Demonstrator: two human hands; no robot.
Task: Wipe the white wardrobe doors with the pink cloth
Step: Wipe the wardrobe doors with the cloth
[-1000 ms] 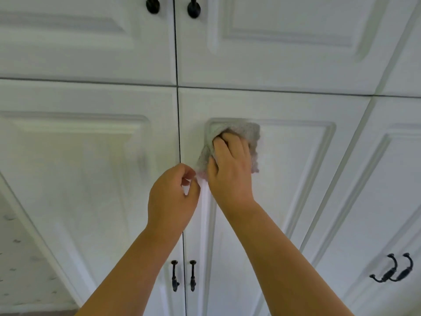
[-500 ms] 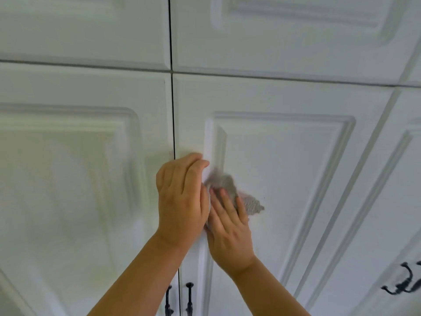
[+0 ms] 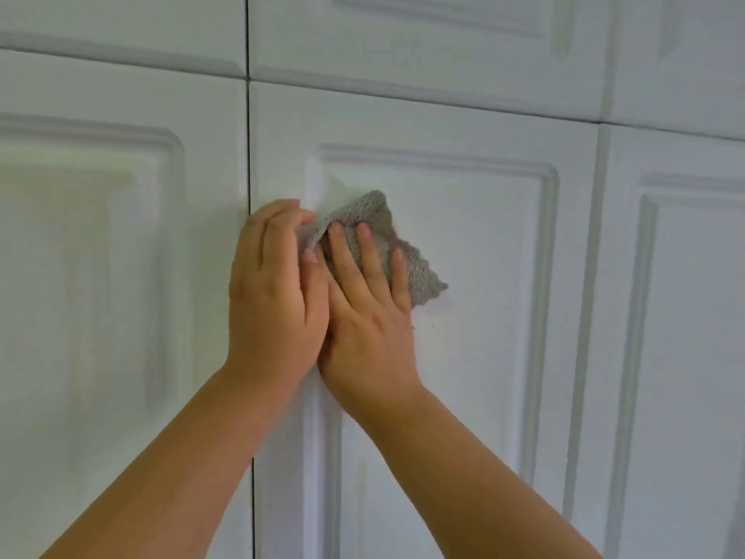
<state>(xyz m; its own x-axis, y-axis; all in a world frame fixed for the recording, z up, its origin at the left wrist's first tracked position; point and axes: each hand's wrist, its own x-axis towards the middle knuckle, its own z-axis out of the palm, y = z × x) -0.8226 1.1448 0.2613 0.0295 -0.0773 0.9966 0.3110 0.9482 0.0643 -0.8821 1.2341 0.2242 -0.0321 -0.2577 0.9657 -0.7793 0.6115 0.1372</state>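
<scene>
The cloth (image 3: 415,264), which looks greyish pink here, lies bunched against the middle white wardrobe door (image 3: 483,316), at the upper left of its recessed panel. My right hand (image 3: 371,312) presses it flat to the door with straight fingers spread over it. My left hand (image 3: 274,292) sits right beside it, touching it, with its curled fingertips pinching the cloth's left edge. The left hand also covers part of the dark gap between this door and the left door (image 3: 100,276).
Upper cabinet doors (image 3: 403,42) run across the top above a horizontal seam. Another white panelled door (image 3: 685,316) stands to the right. No handles are in view.
The cloth and my right hand slid down from the panel's top corner, and my left hand came in to pinch the cloth's edge. The view moved closer, so the handles dropped out of sight.
</scene>
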